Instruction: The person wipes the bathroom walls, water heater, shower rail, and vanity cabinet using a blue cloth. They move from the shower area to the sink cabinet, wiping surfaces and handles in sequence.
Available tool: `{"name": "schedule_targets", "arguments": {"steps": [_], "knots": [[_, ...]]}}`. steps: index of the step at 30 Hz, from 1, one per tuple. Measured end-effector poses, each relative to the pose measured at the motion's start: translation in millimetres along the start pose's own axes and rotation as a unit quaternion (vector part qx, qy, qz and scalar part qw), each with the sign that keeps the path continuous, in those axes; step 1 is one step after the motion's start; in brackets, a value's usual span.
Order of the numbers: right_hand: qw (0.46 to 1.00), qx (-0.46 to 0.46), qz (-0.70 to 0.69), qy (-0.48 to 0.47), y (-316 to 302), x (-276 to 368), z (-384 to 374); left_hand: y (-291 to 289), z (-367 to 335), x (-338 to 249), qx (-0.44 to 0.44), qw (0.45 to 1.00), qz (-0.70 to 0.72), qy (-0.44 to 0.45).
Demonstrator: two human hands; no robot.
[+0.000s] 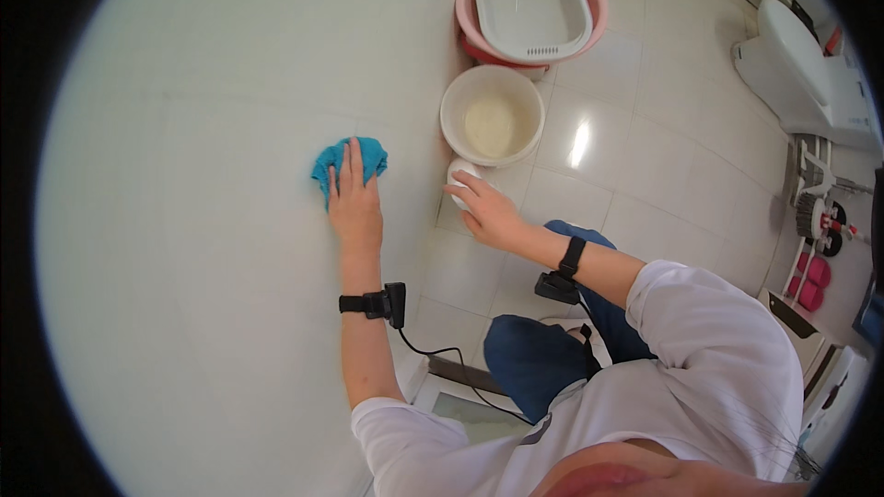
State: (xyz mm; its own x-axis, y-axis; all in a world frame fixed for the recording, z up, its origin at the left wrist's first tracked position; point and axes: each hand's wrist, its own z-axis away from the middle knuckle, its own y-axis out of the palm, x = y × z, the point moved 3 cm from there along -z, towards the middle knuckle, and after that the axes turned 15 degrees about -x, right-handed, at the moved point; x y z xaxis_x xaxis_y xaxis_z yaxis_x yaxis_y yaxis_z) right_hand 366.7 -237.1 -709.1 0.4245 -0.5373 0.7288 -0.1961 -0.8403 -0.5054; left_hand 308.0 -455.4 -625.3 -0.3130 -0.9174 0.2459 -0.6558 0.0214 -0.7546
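A crumpled blue cloth (371,155) lies against the pale wall. My left hand (355,202) presses it there, the fingers stretched over it and pointing away from me. To the right and lower down, my right hand (490,213) is curved at a white rounded object (458,168), its fingers on one side and the thumb on the other. My fingers hide much of that object, so its kind cannot be made out. Just beyond it stands a round white bucket (448,120) with cloudy, pale yellowish liquid inside.
Behind the bucket, a white rectangular basin (532,0) sits in a pink tub (597,14). A white toilet (796,64) stands at the far right, with a brush (810,216) on a rack nearer me. A cable (451,350) trails from my left wrist strap over the tiled floor.
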Motion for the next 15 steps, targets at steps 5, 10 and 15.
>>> {"name": "schedule_targets", "arguments": {"steps": [5, 10, 15], "knots": [[0.998, -0.042, 0.023, 0.029, -87, 34, 17, -49, -18, -20, -0.014, 0.999, -0.036, 0.038], [0.997, -0.039, 0.022, 0.066, -127, 15, 59, -68, -46, -17, -0.090, 0.989, -0.120, 0.018], [0.993, -0.018, -0.015, 0.113, -178, -3, 96, -94, -59, -38, -0.075, 0.979, -0.188, 0.003]]}}
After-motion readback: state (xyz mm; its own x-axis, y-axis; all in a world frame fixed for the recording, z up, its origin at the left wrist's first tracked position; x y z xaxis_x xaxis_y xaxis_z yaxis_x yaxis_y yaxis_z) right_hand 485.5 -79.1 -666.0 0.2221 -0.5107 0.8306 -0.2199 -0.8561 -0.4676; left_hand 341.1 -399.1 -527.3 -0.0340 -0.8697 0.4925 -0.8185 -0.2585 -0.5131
